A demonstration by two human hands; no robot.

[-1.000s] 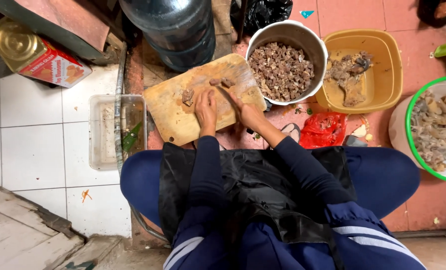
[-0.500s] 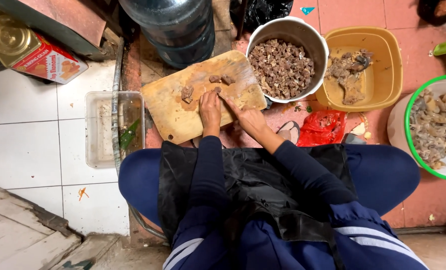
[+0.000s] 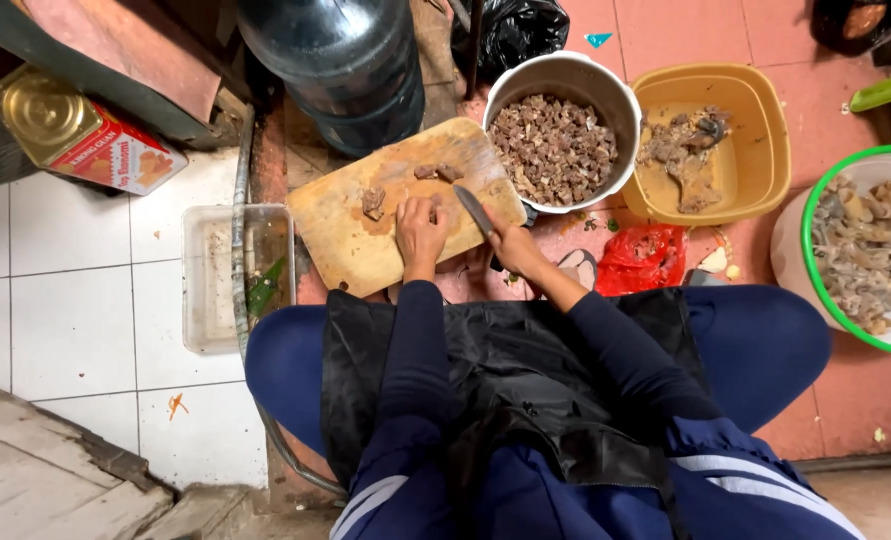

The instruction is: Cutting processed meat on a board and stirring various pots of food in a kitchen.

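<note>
Head view shows the left hand resting flat on a wooden cutting board, its fingers pressing down on a small piece of meat that is mostly hidden under them. Just to the right, the right hand has its fingers clenched around the handle of a knife, and the blade points to the far side over the board, close beside the left hand. Other meat pieces lie on the board further away, and a metal bowl full of chopped meat stands at the board's far right, with a yellow tub beside it.
</note>
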